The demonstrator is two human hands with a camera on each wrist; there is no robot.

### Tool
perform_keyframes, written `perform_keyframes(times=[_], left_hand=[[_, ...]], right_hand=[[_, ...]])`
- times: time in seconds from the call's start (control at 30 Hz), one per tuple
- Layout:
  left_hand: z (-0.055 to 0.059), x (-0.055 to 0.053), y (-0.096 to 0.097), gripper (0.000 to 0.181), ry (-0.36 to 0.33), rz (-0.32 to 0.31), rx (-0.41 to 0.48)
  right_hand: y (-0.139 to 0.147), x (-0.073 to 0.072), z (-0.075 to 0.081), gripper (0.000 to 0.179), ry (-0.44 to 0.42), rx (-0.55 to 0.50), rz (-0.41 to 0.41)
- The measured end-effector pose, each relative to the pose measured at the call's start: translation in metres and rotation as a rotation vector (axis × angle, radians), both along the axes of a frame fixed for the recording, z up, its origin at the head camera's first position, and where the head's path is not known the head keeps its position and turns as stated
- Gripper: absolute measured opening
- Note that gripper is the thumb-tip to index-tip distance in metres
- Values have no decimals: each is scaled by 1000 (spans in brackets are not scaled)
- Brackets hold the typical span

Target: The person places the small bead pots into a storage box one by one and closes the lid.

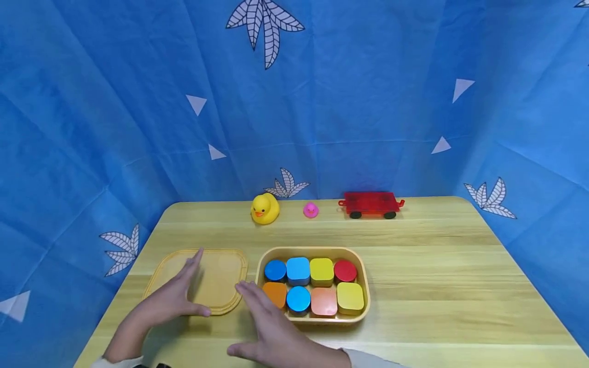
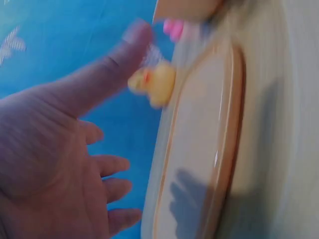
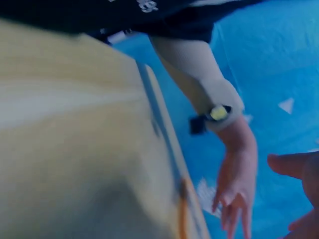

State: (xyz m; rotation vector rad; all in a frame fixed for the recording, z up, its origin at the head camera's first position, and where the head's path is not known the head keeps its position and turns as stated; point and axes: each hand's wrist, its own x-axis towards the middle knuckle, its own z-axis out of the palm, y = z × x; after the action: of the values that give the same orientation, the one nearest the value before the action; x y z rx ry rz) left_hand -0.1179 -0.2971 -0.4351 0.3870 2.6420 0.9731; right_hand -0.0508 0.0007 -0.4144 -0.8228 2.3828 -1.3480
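Observation:
My left hand (image 1: 170,299) hovers over a flat yellow lid (image 1: 221,278), fingers extended and thumb spread apart. In the left wrist view, that lid (image 2: 199,124) carries the hand's shadow, and the palm holds nothing. Close to the lower left corner of a yellow box (image 1: 363,266) is my right hand (image 1: 280,332), its fingers straight and its thumb held away. Inside the box stand two rows of coloured blocks, among them a red round one (image 1: 345,271), a light blue square one (image 1: 298,271) and a pink square one (image 1: 324,301). Part of the orange block (image 1: 275,295) is next to my right fingers.
Along the back of the wooden table (image 1: 437,286) sit a yellow rubber duck (image 1: 265,208), a small pink duck (image 1: 311,210) and a red toy wagon (image 1: 370,204) with black wheels. A blue patterned cloth (image 1: 368,102) hangs behind and around the table.

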Motion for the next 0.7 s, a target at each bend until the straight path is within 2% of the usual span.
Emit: perform_keyframes(times=[0.13,0.3,0.43,0.6,0.7], left_hand=[[-4,7,-42,143,-39,69,7],[-16,13,-81,141,-35,125,40],[-26,16,-96,138,1,144,56],[-34,16,-108,136,-10,170,92],[-37,15,-112,137,-29,188,84]], right_hand=[[-29,6,-15,104,-94,-42,-7],[-51,4,-35,103,-72,-59,-30],[-61,0,-45,102,-71,-52,-72],[-70,-6,-54,100,-75,-54,-127],[-73,-10,-59,100,-82,-56,-169]])
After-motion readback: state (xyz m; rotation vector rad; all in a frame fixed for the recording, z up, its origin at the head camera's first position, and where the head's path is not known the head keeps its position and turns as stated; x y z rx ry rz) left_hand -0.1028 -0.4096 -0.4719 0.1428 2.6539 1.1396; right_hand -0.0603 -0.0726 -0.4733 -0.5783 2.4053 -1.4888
